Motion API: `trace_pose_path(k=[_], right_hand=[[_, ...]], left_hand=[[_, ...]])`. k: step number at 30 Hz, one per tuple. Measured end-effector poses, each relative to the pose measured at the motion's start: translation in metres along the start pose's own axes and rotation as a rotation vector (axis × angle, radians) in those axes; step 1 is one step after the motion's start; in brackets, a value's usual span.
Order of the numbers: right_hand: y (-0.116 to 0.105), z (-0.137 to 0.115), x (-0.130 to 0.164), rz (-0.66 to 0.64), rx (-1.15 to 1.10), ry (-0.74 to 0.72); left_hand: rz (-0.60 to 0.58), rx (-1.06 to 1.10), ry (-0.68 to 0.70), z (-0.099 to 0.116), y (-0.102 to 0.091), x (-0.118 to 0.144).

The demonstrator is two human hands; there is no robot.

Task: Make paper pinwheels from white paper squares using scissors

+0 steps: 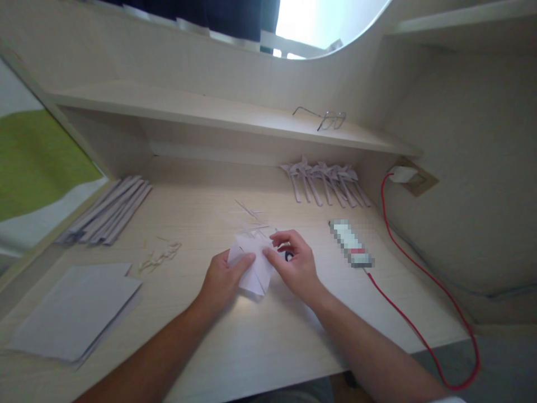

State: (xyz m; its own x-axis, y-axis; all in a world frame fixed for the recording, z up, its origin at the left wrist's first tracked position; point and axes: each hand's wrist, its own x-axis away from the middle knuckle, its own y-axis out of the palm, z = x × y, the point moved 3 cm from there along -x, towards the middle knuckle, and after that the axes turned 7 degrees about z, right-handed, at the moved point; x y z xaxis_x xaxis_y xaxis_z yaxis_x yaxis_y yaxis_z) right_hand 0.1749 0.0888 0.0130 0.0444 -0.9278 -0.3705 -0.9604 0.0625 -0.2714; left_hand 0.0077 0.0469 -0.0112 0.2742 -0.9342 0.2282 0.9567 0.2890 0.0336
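A white folded paper piece [254,267] lies on the light wooden desk [268,341] in front of me. My left hand [222,277] presses and pinches its left side with thumb and fingers. My right hand [296,263] pinches its right edge; a small dark object [289,256], partly hidden under the fingers, sits at that hand. Thin paper offcuts [251,221] lie just behind the paper.
A stack of white square sheets [78,310] at front left, folded paper strips [109,211] at back left, small scraps [161,257], finished paper pinwheels [325,182] at back right, a blurred device [350,243] with red cable [419,280], glasses [325,118] on the shelf.
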Motion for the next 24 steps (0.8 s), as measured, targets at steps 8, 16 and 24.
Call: trace_pose_path(k=[8, 16, 24], right_hand=[[-0.005, -0.001, 0.002, -0.034, 0.160, -0.079], [-0.003, 0.008, 0.004, -0.052, 0.014, 0.068], [0.002, 0.020, 0.006, -0.041, -0.168, 0.214]], left_hand=[[0.006, -0.080, 0.040, 0.002, 0.001, 0.003], [0.001, -0.108, 0.055, -0.003, 0.001, 0.002], [-0.010, -0.097, 0.049, -0.005, 0.001, 0.002]])
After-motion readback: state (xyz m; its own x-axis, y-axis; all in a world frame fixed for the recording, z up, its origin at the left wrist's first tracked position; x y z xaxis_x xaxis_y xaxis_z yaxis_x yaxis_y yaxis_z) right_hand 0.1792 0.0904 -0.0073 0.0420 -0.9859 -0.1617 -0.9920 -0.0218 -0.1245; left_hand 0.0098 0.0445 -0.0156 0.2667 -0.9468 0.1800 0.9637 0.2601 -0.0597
